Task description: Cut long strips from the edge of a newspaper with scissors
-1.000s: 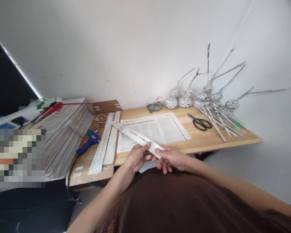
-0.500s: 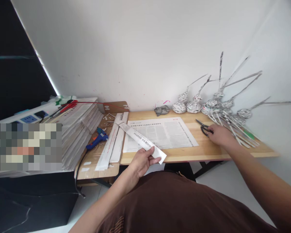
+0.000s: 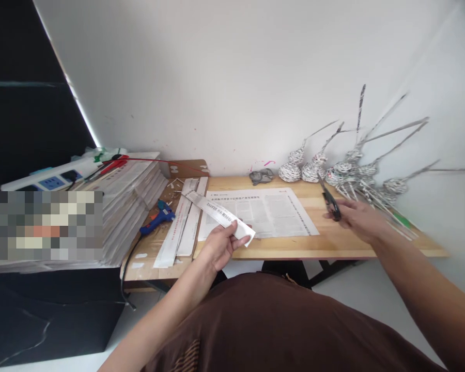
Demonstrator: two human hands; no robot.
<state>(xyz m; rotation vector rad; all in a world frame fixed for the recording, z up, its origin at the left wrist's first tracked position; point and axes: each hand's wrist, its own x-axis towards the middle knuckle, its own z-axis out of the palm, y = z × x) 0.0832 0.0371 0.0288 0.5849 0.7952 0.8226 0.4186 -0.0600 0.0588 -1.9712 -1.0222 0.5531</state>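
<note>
My left hand (image 3: 225,243) is closed on the near end of a newspaper strip (image 3: 217,211), whose far end slants up to the left over other paper strips (image 3: 177,227). On the right, my right hand (image 3: 354,218) grips a pair of black scissors (image 3: 329,200) by the handles, above the wooden table, with the blades pointing away from me. Between the hands a newspaper sheet (image 3: 251,213) lies flat. The fingers of my right hand are slightly blurred.
Woven paper gourds (image 3: 289,172) with long stems stand by the wall, beside a bundle of paper rods (image 3: 372,199). A blue glue gun (image 3: 159,217) lies left on cardboard, near a tall paper stack (image 3: 139,191) and a power strip (image 3: 52,181). A grey crumpled lump (image 3: 261,176) sits behind.
My right hand has lifted the scissors off the table. My left hand has shifted slightly up and left with the paper strip. The whole view has tilted a little.
</note>
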